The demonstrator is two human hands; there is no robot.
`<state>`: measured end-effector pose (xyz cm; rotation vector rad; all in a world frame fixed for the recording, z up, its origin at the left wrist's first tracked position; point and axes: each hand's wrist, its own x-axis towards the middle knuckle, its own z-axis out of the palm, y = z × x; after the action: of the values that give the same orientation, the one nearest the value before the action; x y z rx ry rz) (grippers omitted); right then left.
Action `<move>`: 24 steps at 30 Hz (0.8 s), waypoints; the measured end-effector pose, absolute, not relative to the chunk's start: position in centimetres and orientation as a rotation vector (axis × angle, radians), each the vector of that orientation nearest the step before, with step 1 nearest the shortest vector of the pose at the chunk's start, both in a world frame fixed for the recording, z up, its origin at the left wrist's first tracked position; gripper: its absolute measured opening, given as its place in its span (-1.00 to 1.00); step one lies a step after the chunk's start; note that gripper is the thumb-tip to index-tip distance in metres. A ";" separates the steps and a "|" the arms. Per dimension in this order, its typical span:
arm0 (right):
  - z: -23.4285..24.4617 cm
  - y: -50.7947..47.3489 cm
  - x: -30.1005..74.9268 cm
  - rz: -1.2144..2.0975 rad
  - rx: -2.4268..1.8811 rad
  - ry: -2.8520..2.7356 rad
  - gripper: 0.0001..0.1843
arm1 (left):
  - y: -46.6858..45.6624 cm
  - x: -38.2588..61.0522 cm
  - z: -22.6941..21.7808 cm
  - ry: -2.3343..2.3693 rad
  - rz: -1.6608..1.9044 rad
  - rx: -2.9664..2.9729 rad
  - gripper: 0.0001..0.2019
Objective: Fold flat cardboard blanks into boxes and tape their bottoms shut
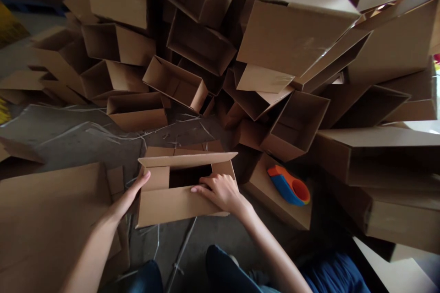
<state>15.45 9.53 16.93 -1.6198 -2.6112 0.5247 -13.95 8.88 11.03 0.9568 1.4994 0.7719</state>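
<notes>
A small brown cardboard box (178, 203) stands on the grey floor right in front of me, its top flaps partly folded over a dark opening. My left hand (132, 192) lies flat against the box's left side flap, fingers stretched out. My right hand (220, 190) rests on the near flap at the rim of the opening, fingers spread and pressing down. Neither hand holds a separate object.
A blue and orange tape dispenser (288, 186) lies on a box (275, 199) to the right. A tall heap of open cardboard boxes (292, 36) fills the back and right. Flat cardboard sheets (44, 219) lie on the left. Loose strapping bands (103, 130) trail over the floor.
</notes>
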 end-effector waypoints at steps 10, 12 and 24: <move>14.5 9.0 15.3 0.393 -1.506 -2.358 -0.53 | 8.2 -12.9 13.4 1.335 0.695 0.984 0.04; 14.6 9.0 15.6 0.327 -1.469 -2.276 -0.55 | 8.4 -12.4 13.5 1.328 0.730 0.971 0.05; 14.2 10.5 15.3 -0.008 -1.280 -1.899 -0.34 | 11.2 -12.3 13.5 1.349 0.763 0.899 0.09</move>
<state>15.33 10.50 14.20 -1.2796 -1.8987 -0.0084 -12.28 11.23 13.53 0.8986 1.3492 0.7627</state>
